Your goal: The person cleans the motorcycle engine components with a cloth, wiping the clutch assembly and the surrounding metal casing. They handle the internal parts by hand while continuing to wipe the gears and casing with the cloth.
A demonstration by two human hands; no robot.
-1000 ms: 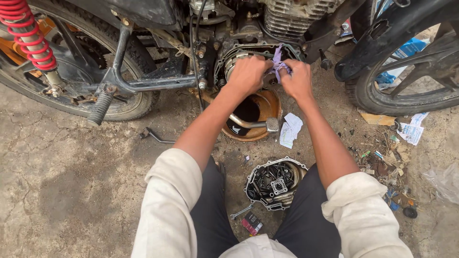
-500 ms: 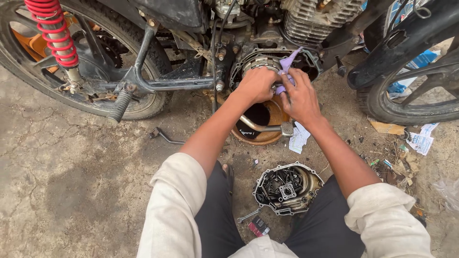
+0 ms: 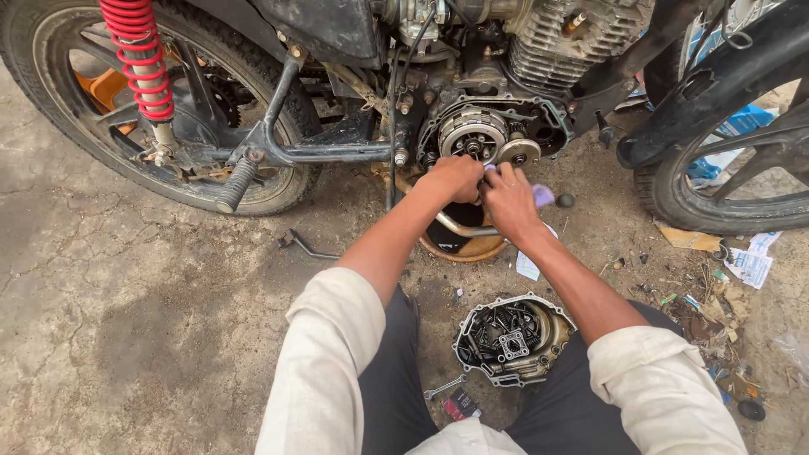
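- Head view: my left hand (image 3: 455,179) and right hand (image 3: 508,198) are together, clamped on a small purple cloth (image 3: 542,195).
- Just above them sits the round metal clutch assembly (image 3: 474,135); I'd wipe gently, keeping grit out.

Access to the open engine (image 3: 493,139) is narrowed from both sides: the footpeg bar (image 3: 278,156) and rear wheel (image 3: 101,93) close off the left, the front wheel (image 3: 733,168) and dark frame tube (image 3: 716,84) the right. The way straight in is taken up by the left hand (image 3: 455,177) and right hand (image 3: 508,198), held touching just below the clutch (image 3: 472,135). Under them the ground is blocked by the oil pan (image 3: 472,244). Between the knees the floor is occupied by the engine cover (image 3: 514,337), a wrench (image 3: 444,388) just beside it. Bare concrete (image 3: 126,320) is left open on the left, apart from a small tool (image 3: 303,246). Litter (image 3: 716,312) is strewn on the right.
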